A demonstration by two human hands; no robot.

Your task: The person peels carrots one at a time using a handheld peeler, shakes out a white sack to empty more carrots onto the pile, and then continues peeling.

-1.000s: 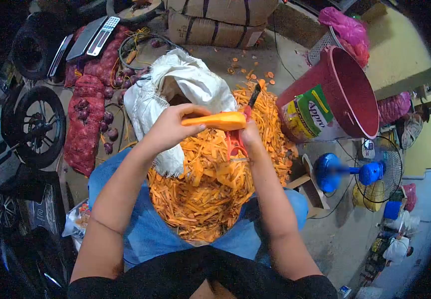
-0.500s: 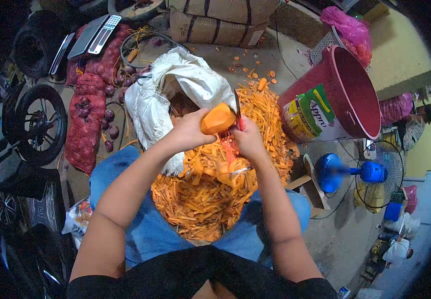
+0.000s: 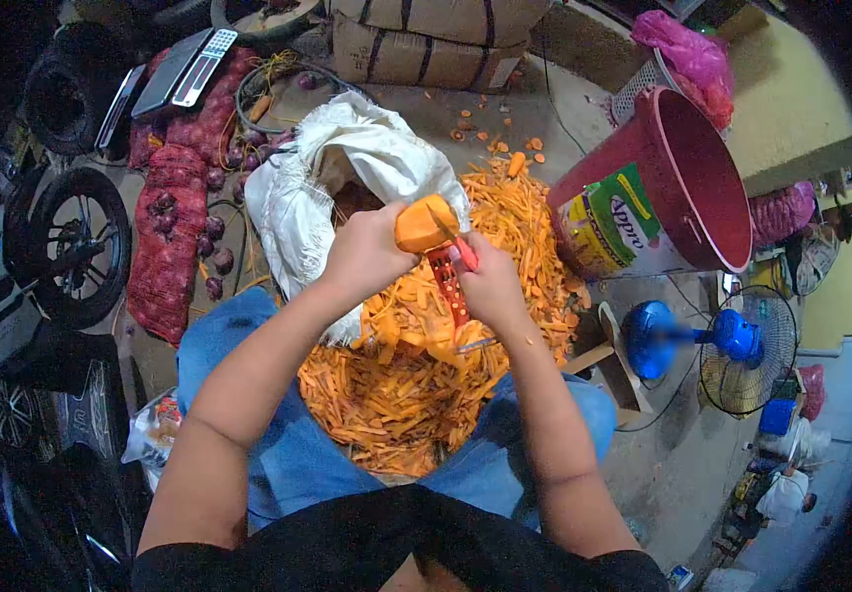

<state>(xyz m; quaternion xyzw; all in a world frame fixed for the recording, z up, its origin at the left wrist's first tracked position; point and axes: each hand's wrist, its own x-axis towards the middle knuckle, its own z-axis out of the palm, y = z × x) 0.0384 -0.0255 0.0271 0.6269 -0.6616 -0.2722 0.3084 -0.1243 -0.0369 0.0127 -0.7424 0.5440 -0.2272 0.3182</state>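
Observation:
A thick peeled carrot (image 3: 420, 229) sticks out of my left hand (image 3: 371, 247), which is closed around its near end. My right hand (image 3: 491, 282) grips a knife (image 3: 465, 255) by its red handle, the dark blade lying against the carrot's right side. Also in that hand appears to be a red tool with a perforated handle (image 3: 451, 286) and a metal end, probably a peeler. Beneath both hands lies a big heap of orange peelings (image 3: 396, 405). An open white woven sack (image 3: 293, 222) stands just beyond my left hand.
A large red bucket (image 3: 613, 197) leans at the right, near a blue fan (image 3: 737, 340) and a cardboard box (image 3: 608, 370). Net bags of red onions (image 3: 165, 247) lie left, below a scale (image 3: 184, 74). Stacked cartons (image 3: 426, 59) stand at the back. A motorbike wheel (image 3: 81, 247) is far left.
The knife blade has swung from upright beside the carrot to slanting against it. My left hand has turned the carrot slightly, and the red perforated tool shows more clearly.

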